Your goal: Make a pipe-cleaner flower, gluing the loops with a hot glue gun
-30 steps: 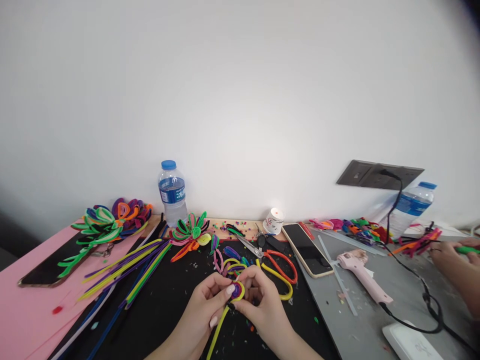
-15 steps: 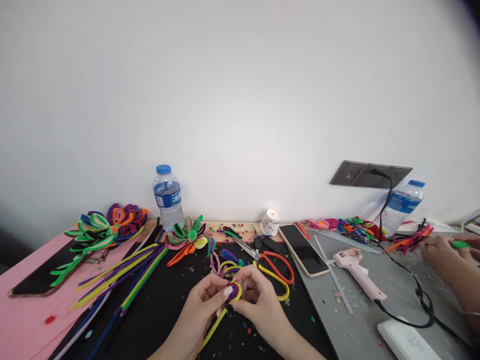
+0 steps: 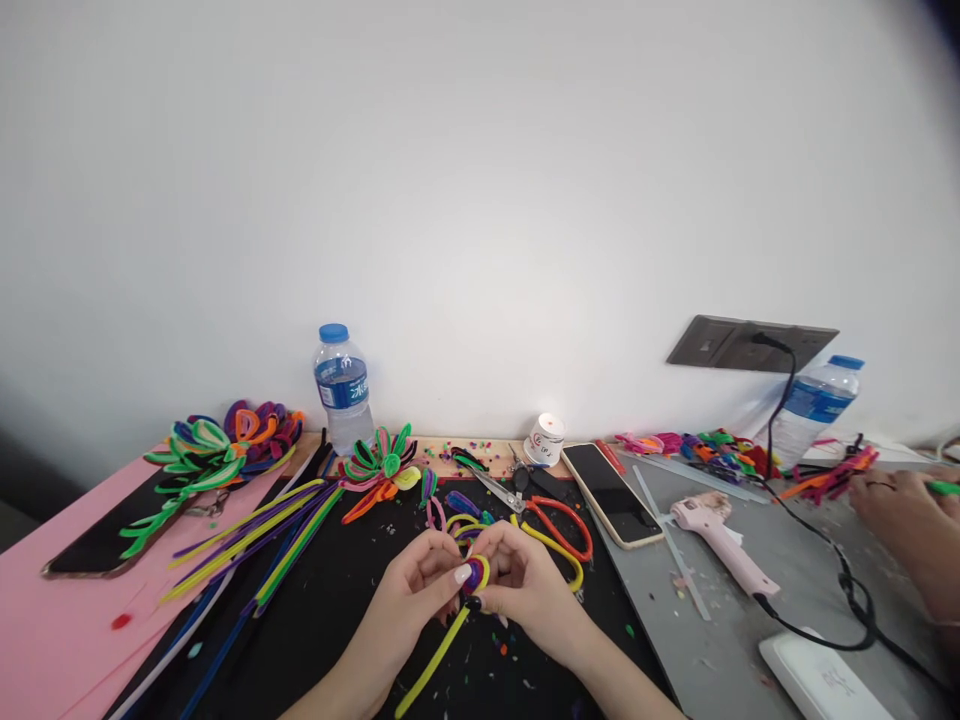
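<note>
- Small coil of purple, red and yellow fuzzy pipe cleaner (image 3: 475,576): held just above the black mat (image 3: 352,590), near centre of the counter (image 3: 720,640), between both hands.
- Left hand (image 3: 420,590): closed on the coil from the left, thumb on its face.
- Right hand (image 3: 525,585): pinching the coil from the right; both equally close.
- Loose yellow-green tail (image 3: 431,668): long axis runs from the coil toward the near left edge.
- Red-and-yellow-handled scissors (image 3: 551,530): just beyond the right hand.
- Open room: bare mat to the left; another person's hand (image 3: 896,510) well apart at far right.
</note>
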The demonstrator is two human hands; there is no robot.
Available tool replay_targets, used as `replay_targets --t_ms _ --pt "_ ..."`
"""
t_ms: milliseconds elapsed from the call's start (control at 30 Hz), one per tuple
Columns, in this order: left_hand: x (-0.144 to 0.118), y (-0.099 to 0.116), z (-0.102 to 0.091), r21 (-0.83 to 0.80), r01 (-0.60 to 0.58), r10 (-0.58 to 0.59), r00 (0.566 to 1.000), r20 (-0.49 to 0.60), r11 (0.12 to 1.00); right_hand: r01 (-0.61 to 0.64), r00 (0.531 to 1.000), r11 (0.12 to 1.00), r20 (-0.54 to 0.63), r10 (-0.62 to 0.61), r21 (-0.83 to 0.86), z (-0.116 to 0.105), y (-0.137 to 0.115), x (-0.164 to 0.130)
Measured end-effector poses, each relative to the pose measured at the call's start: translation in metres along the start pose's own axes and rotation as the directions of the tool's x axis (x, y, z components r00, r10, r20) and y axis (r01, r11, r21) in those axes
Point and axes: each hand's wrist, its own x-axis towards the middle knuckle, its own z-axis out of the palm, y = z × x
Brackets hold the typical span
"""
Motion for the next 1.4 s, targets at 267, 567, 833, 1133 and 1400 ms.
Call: replay_targets --t_ms 267,567,833,1133,1400 --pt "-0.0010 -0.0015 0.0005 -0.034 -0.068 0.069 0.997 0.032 0.997 -0.020 0.999 1.000 0.032 0.021 -0.015 -0.0003 -0.0005 0.0011" --pt "-0.0010 0.0012 -0.0029 0.027 -0.112 0.114 0.989 -0.093 0.993 -0.063 0.997 0.998 -0.034 0.063 0.015 0.0009 0.0032 0.0040" --pt "0.0000 0.0003 -0.0036 -0.042 -0.112 0.105 0.985 -0.138 0.993 -0.013 0.994 0.998 -0.112 0.007 -0.055 -0.0008 -0.0016 0.0039" --pt "-0.0004 0.0025 -0.0013 -0.077 -0.061 0.051 0.990 -0.132 0.995 0.006 0.991 0.995 -0.136 -0.019 -0.096 -0.0030 -0.0029 0.0059" --pt "0.0013 -0.0024 -0.0037 0.121 -0.171 0.177 0.983 -0.046 0.978 -0.017 0.990 0.993 -0.138 0.000 -0.120 -0.0066 -0.0059 0.0062"
